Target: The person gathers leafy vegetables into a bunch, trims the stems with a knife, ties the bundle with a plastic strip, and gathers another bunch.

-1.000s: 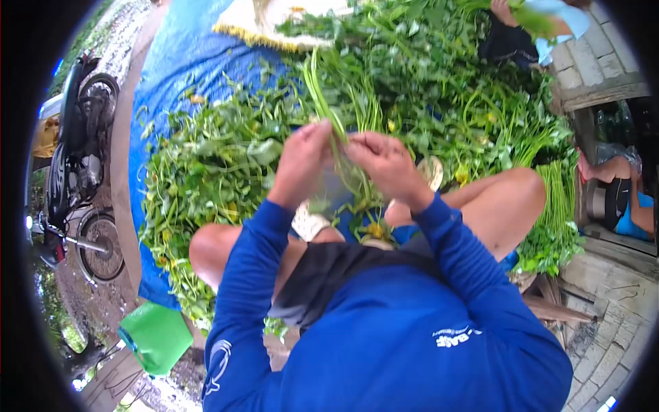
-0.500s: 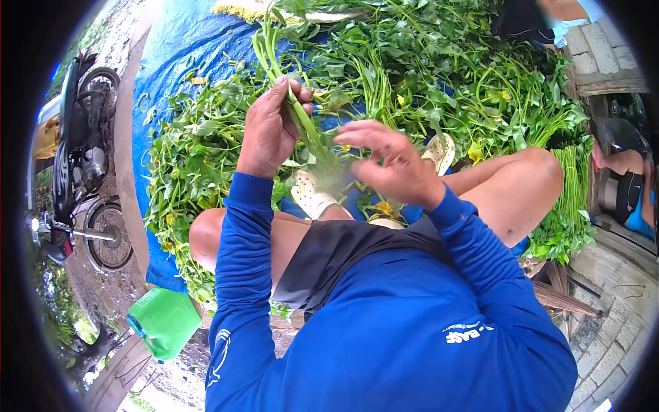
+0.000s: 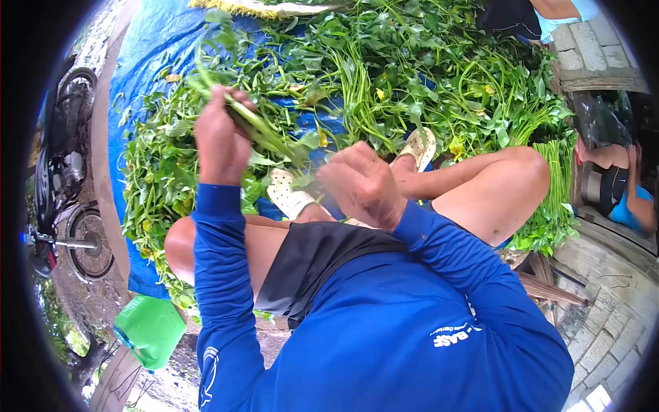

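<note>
My left hand (image 3: 223, 137) is closed round a small bunch of leafy green stems (image 3: 264, 130), which looks like water spinach. The leafy tops point up and away, while the lower ends slant toward my other hand. Just right of those ends, my right hand (image 3: 364, 182) is curled with its fingers folded in; whatever it may hold is hidden and partly blurred. Under and beyond both hands, a broad heap of the same loose greens (image 3: 453, 75) covers a blue tarp (image 3: 154, 44).
Cream clogs (image 3: 288, 196) are on my feet amid the greens. Long stems lie aligned in a bundle (image 3: 555, 178) by my right knee. Other people are at the right (image 3: 628, 199) and top right (image 3: 511, 17). A green jug (image 3: 151, 333) and a motorcycle (image 3: 72, 161) stand left.
My left hand has moved left with the stems, which now slant more. The right hand has shifted left and its spread fingers have curled in. The whole view has shifted slightly.
</note>
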A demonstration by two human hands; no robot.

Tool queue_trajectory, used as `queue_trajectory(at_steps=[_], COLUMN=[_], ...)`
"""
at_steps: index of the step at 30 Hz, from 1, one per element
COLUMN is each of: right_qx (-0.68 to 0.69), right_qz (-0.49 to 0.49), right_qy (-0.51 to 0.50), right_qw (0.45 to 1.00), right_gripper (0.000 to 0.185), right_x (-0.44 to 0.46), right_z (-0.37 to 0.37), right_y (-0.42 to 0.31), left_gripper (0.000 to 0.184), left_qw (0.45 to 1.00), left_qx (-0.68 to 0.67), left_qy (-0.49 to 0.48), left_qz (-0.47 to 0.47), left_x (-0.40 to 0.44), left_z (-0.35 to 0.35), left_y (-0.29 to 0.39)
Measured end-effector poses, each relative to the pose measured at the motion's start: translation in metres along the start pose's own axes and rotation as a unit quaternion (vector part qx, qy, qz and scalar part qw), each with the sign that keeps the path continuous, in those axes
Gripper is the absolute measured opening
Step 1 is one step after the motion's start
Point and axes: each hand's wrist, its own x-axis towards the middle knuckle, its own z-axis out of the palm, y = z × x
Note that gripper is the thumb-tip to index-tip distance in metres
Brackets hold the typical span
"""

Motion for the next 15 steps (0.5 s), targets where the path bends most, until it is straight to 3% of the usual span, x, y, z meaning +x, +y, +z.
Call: queue_trajectory(at_steps=[1, 4, 5, 7, 10, 15], right_qx=[0.003, 0.031, 0.084, 0.052, 0.0, -0.061], right_qz=[-0.003, 0.063, 0.124, 0.261, 0.438, 0.451], right_qy=[-0.031, -0.263, -0.325, -0.412, -0.216, -0.06], right_qw=[1.0, 0.962, 0.934, 0.872, 0.873, 0.888], right_gripper=[0.022, 0.016, 0.026, 0.026, 0.026, 0.023], right_x=[-0.008, -0.053, -0.072, -0.07, -0.06, -0.045], right_z=[0.001, 0.018, 0.026, 0.044, 0.072, 0.111], right_y=[0.002, 0.023, 0.041, 0.081, 0.13, 0.212], left_gripper=[0.027, 0.025, 0.026, 0.027, 0.029, 0.031], left_qw=[1.0, 0.998, 0.998, 0.997, 0.995, 0.992], left_qx=[-0.008, 0.008, 0.011, 0.031, 0.079, 0.119], left_qy=[0.006, -0.002, 0.0, 0.0, -0.005, -0.012], left_qz=[0.023, 0.054, 0.06, 0.067, 0.066, 0.041], left_x=[0.01, 0.025, 0.023, 0.016, 0.001, -0.006], left_z=[-0.011, -0.03, -0.027, -0.015, 0.005, 0.015], left_y=[0.008, 0.035, 0.038, 0.041, 0.042, 0.043])
